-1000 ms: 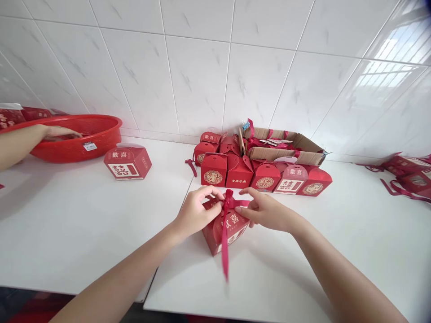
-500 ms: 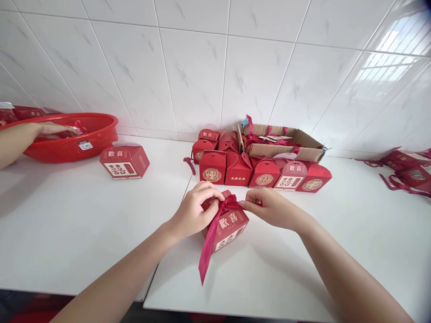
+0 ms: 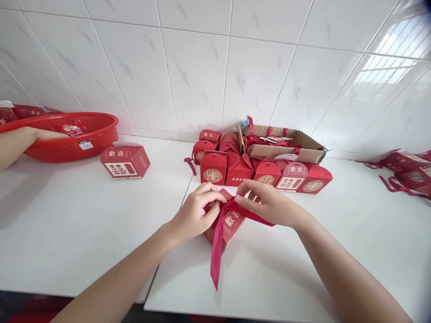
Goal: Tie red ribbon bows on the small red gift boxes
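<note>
A red gift box (image 3: 232,229) with white lettering sits on the white table in front of me, turned at an angle. Across its top runs a dark red ribbon (image 3: 218,251), gathered at the middle, with one tail hanging down the front and another lying to the right. My left hand (image 3: 198,211) pinches the ribbon at the left of the gathering, its fingers against the box top. From the right, my right hand (image 3: 266,204) closes thumb and finger on the ribbon beside the same spot. The fingertips partly hide the knot area.
Several red boxes (image 3: 213,168) stand in rows behind, by a cardboard tray (image 3: 286,152) of ribbons. Another red box (image 3: 124,162) stands left, near a red plastic basket (image 3: 97,139) with another person's hand (image 3: 47,134) in it. More ribboned boxes (image 3: 412,168) lie far right.
My right hand has moved left to the ribbon's middle, and a ribbon tail now lies to the right. The box has turned slightly. The other person's hand reaches deeper into the basket.
</note>
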### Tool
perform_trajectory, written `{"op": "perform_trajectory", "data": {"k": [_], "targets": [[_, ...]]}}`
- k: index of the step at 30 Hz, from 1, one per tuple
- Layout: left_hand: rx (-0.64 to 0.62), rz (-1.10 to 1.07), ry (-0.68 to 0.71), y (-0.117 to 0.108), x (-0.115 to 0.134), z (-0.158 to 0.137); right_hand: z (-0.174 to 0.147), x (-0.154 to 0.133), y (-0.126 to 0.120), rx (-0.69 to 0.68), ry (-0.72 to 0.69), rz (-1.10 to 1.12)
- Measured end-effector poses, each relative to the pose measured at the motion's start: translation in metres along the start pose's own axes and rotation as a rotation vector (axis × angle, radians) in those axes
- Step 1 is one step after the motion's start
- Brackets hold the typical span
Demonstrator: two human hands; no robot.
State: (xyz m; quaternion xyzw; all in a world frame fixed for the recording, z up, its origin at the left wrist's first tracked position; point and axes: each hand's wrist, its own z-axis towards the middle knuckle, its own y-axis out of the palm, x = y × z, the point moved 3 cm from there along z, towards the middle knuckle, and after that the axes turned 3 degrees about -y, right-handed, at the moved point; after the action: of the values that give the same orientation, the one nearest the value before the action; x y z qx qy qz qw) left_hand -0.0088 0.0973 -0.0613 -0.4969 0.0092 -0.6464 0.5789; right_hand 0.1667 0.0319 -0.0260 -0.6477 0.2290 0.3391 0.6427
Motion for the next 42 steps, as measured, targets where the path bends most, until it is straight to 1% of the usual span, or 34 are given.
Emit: {"op": "perform_trajectory", "data": {"k": [2,3,8,13,17,20,23,28,31,36,42], "targets": [[0.008,-0.012,-0.002,-0.001,0.001,0.0,0.005,-0.001,0.003,-0.062,-0.041,0.063],[0.017,-0.017,-0.001,-0.001,0.001,0.0,0.007,-0.001,0.004,-0.064,-0.057,0.076],[0.069,-0.049,0.01,-0.001,0.0,-0.001,0.012,0.002,0.009,0.026,-0.114,0.082],[0.1,-0.073,-0.018,0.0,-0.002,-0.001,0.011,-0.002,0.018,0.114,-0.143,0.171],[0.089,-0.11,-0.048,-0.001,0.0,0.0,0.01,-0.003,0.026,0.213,-0.173,0.181],[0.073,-0.159,-0.076,-0.002,0.002,0.001,0.011,0.0,0.03,0.258,-0.195,0.152],[0.064,-0.194,-0.113,-0.002,0.001,0.001,0.011,0.0,0.031,0.286,-0.254,0.094],[0.058,-0.194,-0.171,-0.002,-0.001,0.001,0.009,-0.003,0.03,0.239,-0.338,0.045],[0.063,-0.192,-0.178,-0.003,-0.001,0.001,0.006,-0.005,0.029,0.221,-0.373,0.014],[0.033,-0.213,-0.165,-0.006,0.002,0.003,0.002,-0.007,0.026,0.126,-0.403,-0.065],[0.017,-0.224,-0.226,-0.008,0.002,0.003,-0.002,-0.005,0.018,0.026,-0.441,-0.187]]}}
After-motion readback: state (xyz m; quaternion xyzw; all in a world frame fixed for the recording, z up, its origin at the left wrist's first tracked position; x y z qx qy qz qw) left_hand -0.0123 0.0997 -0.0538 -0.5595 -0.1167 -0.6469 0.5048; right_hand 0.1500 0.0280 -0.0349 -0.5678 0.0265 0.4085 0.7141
